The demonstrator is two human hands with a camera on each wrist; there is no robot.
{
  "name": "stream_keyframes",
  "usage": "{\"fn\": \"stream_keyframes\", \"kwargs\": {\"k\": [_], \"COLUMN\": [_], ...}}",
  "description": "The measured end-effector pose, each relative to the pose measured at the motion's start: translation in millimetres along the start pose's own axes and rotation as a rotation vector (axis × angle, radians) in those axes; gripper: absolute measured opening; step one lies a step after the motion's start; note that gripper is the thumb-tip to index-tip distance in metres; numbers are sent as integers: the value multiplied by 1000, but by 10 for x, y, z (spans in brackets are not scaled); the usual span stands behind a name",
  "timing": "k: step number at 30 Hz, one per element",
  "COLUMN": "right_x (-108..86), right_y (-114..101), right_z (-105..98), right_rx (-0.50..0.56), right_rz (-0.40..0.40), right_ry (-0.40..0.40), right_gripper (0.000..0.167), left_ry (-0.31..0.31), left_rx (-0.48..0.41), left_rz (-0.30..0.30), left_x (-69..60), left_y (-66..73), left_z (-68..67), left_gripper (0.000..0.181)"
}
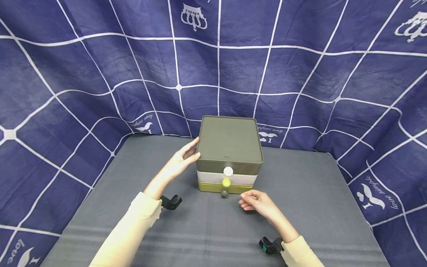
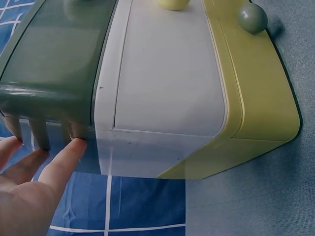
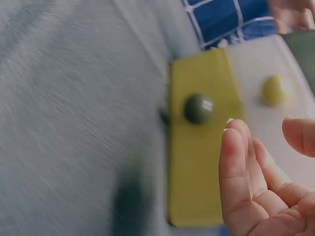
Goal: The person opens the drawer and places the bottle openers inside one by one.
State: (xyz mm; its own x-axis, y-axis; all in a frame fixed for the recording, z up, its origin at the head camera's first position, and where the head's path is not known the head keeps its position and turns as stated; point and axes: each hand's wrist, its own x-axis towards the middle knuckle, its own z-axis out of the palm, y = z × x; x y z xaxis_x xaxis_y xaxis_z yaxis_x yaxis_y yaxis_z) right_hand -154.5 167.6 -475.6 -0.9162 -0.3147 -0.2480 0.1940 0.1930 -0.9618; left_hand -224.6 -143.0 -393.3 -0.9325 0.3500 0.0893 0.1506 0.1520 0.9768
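A three-tier drawer box (image 1: 230,139) stands on the table, its fronts toward me. The dark green top drawer has a white knob (image 1: 228,171), the white middle drawer (image 2: 167,69) a yellow knob (image 3: 277,90), and the yellow bottom drawer (image 2: 266,83) a dark green knob (image 3: 198,108). All three drawers look closed. My left hand (image 1: 176,163) touches the green tier's left side with extended fingertips (image 2: 76,146). Just right of the bottom knob, my right hand (image 1: 257,204) hovers before the box, holding nothing. Its fingers bend loosely, and the thumb (image 3: 300,136) stands apart from them.
A grey cloth (image 1: 300,193) covers the table around the box. Blue curtain fabric (image 1: 240,70) with white lines hangs behind and at both sides. Each wrist carries a small black device, one at the left (image 1: 171,202) and one at the right (image 1: 271,245).
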Motion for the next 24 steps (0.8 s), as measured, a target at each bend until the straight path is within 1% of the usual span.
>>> {"fn": "stream_keyframes", "kwargs": {"k": [4, 10, 13, 15, 18, 22, 24], "right_x": [-90, -162, -171, -163, -128, -25, 41], "right_y": [-169, -441, -589, -688, -833, -1007, -1089], "right_z": [-208, -523, -666, -752, -857, -975, -1021], "right_rx": [-35, -97, -127, -147, -173, -236, -277], "right_rz": [-27, -28, -40, -67, -135, -231, -271], "right_ry": [26, 133, 177, 208, 263, 366, 429], "right_gripper": [37, 37, 38, 39, 40, 39, 39], "left_ry": [1, 6, 16, 32, 59, 86, 97], "left_rx": [6, 2, -16, -19, -25, -34, -20], "left_rz": [-7, 3, 16, 22, 26, 31, 32], "left_x": [3, 25, 45, 65, 109, 166, 198], "left_y": [18, 37, 85, 141, 223, 319, 364], "left_z": [-5, -34, -74, -112, -178, -291, -348], "left_gripper": [63, 61, 59, 57, 56, 55, 55]}}
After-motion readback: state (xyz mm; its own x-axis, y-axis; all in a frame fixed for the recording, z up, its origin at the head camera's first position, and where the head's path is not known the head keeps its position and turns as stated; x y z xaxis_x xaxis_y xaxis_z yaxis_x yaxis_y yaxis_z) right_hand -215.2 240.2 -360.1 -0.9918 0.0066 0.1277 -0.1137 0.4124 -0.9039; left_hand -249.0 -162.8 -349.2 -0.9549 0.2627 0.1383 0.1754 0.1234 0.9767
